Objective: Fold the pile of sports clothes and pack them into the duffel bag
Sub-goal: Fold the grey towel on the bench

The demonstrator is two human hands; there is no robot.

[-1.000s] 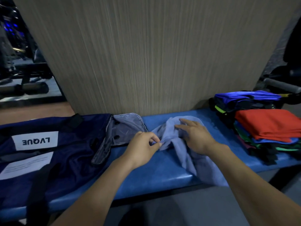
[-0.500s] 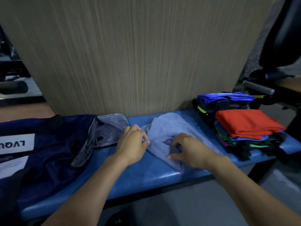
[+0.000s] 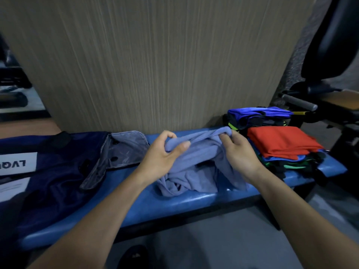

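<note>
Head view, only one I've got. Lavender-blue garment [image 3: 191,167] sits mid-bench, bunched up, nearer the front edge, w/ its top edge lifted toward the back edge. My left hand [image 3: 162,156] grips the left end of that raised edge, fingers [image 3: 171,135] curled over the cloth and thumb pressed under. My right hand [image 3: 240,152] pinches the right end, fingertips closed on a fold, just beside the stacked clothes [image 3: 279,144] at the bench's right end. Duffel bag [image 3: 50,171] lies on the left end, dark navy, flap [image 3: 124,150] thrown open toward the middle; garment and bag are apart.

Handling, my guess: cloth is thin, soft, very light, no stiffness, so it'll sag and crumple wherever it's not held. Not slippery, not fragile. Best hold is along one seam or hem at two spread points, pull taut, then lay flat on the blue bench [image 3: 174,204] before folding.

Hard to read: can't tell what kind of garment it is, or if I've got hem, collar or sleeve. Lower part is a tangle, layers hidden. Bag's left side is cut off by frame, its inside not visible. Lower items in the stack are dark and blur together. Right bg gym gear [image 3: 299,102] unclear.
</note>
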